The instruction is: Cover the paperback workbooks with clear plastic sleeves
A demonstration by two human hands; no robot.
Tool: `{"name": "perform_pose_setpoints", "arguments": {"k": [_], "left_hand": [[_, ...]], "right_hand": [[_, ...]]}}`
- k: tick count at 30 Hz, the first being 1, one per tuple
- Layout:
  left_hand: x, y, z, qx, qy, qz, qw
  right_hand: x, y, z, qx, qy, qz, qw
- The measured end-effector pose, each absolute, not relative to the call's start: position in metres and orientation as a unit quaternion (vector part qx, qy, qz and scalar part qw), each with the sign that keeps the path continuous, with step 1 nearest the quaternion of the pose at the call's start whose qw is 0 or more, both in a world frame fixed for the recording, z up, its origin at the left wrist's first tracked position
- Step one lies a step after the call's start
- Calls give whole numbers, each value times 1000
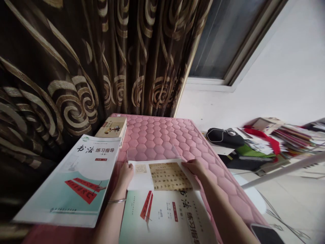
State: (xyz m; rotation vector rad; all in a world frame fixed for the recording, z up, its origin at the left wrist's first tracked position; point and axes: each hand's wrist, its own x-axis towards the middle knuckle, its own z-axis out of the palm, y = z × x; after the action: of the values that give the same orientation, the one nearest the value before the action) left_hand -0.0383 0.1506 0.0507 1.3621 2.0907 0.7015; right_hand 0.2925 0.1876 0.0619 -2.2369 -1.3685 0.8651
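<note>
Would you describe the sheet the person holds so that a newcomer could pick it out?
Find the pink quilted mat by the dark swirled curtain. On it lie two calligraphy workbooks. Atop the nearer one, held by the left hand and right hand, is a white sheet bearing a tan calligraphy print.

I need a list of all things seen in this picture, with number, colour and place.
calligraphy workbook: 2, white and teal, one left, one centre
printed page: 1, white and brown, above the centre workbook
small book: 1, beige, mat corner
quilted mat: 1, pink, under the books
curtain: 1, brown, left
window: 1, grey, upper right
bag: 1, black, right
paper pile: 1, mixed colours, right
bangle: 1, silver, left wrist
left hand: 1, holding page
right hand: 1, holding page
</note>
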Motion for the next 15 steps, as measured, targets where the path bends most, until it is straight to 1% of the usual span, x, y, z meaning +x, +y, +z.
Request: {"name": "perform_pose_setpoints", "arguments": {"k": [4, 9, 15], "left_hand": [[-40, 151, 48, 503, 771, 272, 281], [-41, 152, 46, 501, 767, 278, 286], [-42, 153, 43, 494, 768, 284, 292]], "right_hand": [[292, 189, 56, -796, -490, 297, 196], [289, 177, 51, -781, -500, 287, 238], [291, 179, 52, -766, -485, 315, 280]]}}
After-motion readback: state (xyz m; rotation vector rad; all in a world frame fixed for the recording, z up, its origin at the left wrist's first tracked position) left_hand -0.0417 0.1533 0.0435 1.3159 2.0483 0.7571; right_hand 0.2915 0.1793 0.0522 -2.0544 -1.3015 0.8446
